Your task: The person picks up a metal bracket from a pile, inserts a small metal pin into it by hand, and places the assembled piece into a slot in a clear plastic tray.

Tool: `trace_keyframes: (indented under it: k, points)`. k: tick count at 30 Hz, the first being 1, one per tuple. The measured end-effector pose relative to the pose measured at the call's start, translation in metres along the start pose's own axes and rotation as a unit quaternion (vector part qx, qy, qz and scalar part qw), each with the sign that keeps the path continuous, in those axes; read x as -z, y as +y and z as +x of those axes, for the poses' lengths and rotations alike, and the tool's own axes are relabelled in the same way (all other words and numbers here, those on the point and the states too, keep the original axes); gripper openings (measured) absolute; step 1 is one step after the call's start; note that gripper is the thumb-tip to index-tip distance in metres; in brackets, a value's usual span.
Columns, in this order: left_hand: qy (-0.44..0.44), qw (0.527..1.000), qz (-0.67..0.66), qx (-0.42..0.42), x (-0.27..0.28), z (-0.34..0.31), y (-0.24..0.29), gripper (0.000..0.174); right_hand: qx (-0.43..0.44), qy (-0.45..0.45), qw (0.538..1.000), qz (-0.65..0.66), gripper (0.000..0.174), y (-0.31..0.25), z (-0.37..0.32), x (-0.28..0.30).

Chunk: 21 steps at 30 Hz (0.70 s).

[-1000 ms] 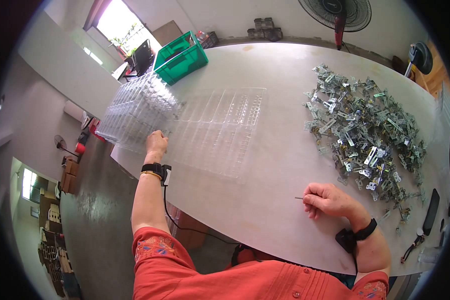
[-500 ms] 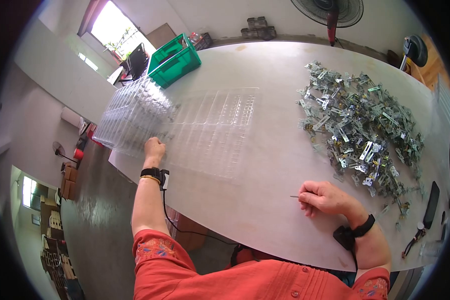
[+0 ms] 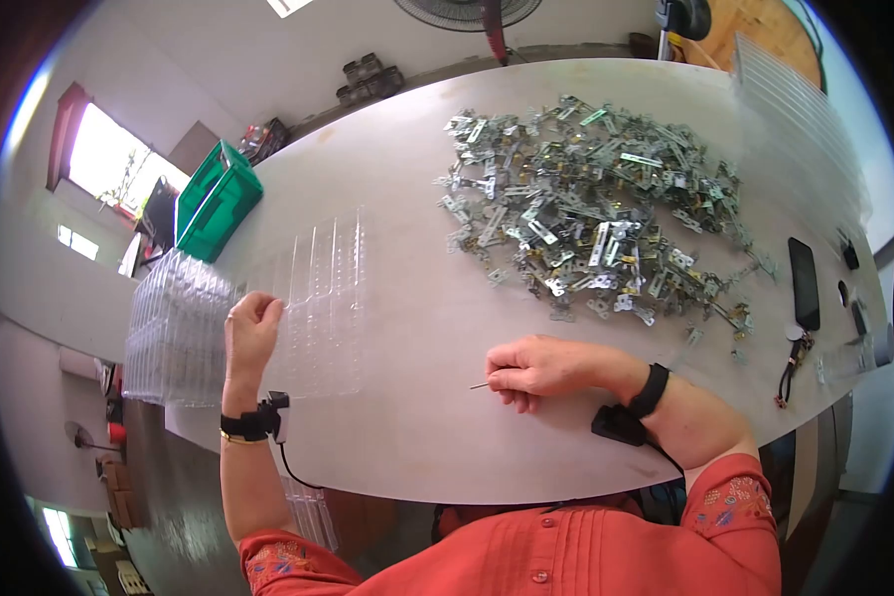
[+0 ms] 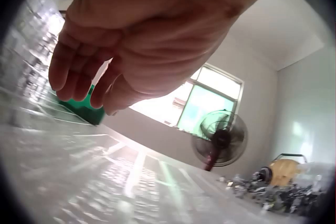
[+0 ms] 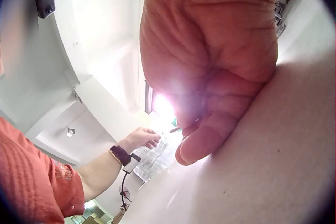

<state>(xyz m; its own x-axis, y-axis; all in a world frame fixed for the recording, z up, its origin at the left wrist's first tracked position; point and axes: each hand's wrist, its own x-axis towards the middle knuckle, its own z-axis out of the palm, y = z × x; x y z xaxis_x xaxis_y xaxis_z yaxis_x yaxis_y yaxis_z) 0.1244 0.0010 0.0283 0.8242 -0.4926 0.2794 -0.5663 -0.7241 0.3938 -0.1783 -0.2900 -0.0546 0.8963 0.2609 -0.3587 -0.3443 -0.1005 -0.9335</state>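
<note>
My left hand [image 3: 253, 336] is over the table's left side, between the stack of clear plastic trays [image 3: 174, 333] and a flat clear compartment tray [image 3: 320, 318]. Its fingers [image 4: 86, 77] curl loosely, and nothing shows between them in the left wrist view. Low over the tabletop, my right hand [image 3: 538, 370] pinches a thin metal rod [image 3: 478, 385] between thumb and forefinger, its tip pointing left. A wide heap of small metal brackets [image 3: 606, 214] lies beyond the right hand.
A green crate [image 3: 217, 204] stands at the back left, behind the stack. On the right lie a black phone [image 3: 804, 283], a keyring with strap [image 3: 793, 363] and a clear bottle [image 3: 854, 358]. More clear trays [image 3: 805, 119] stand at the far right edge.
The head view has swung right, so the table's contents sit further left. My left hand has come up and away from where the stack meets the flat tray. The right hand still pinches the rod.
</note>
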Motion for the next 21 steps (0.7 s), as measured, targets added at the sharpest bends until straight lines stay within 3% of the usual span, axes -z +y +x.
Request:
trace_keyframes:
  k: [3, 5, 8, 14, 21]
  points:
    - [-0.114, 0.978, -0.153, -0.083, -0.011, -0.013, 0.088, 0.013, 0.008, -0.002, 1.000, -0.001, 0.023, 0.002, 0.002, 0.000]
    - [-0.204, 0.948, -0.225, -0.093, -0.020, -0.026, 0.138, 0.015, 0.009, 0.003, 1.000, -0.003, 0.023, 0.002, 0.001, 0.000]
    - [-0.269, 0.926, -0.187, -0.186, -0.031, -0.041, 0.201, 0.016, 0.026, 0.005, 1.000, 0.000, 0.022, 0.006, 0.001, 0.000]
    - [-0.266, 0.888, -0.221, -0.304, -0.072, -0.045, 0.284, 0.015, 0.069, -0.007, 0.998, -0.002, 0.022, 0.016, 0.011, -0.001]
    - [-0.258, 0.889, -0.164, -0.342, -0.113, -0.033, 0.346, 0.016, 0.093, -0.014, 0.995, -0.020, 0.022, 0.018, 0.014, -0.001]
